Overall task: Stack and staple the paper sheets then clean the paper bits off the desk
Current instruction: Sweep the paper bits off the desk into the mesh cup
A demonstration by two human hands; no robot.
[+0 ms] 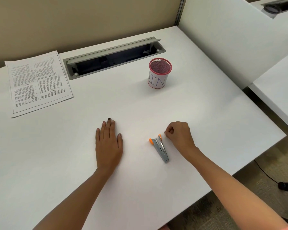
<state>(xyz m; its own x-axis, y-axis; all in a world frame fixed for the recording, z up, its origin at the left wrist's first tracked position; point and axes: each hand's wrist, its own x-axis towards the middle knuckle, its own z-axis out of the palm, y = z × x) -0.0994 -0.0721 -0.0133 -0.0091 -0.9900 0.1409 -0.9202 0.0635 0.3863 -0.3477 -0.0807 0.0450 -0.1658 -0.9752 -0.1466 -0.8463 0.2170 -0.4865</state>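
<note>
My left hand (108, 143) lies flat, fingers released, on the white desk (140, 105); my right hand (179, 136) is clenched beside the grey, orange-tipped metal stapler (160, 149), whether grasping anything I cannot tell; the stacked printed paper sheets (38, 82) lie far left.

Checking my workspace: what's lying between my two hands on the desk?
The stapler, nearer the right hand than the left hand, in the head view.

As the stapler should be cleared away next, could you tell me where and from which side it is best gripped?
Probably across the grey body of the stapler, near its middle, from above with the right hand beside it. It lies flat on the desk with its orange-tipped arms splayed at the far end, so the nearer half is slimmer.
</note>
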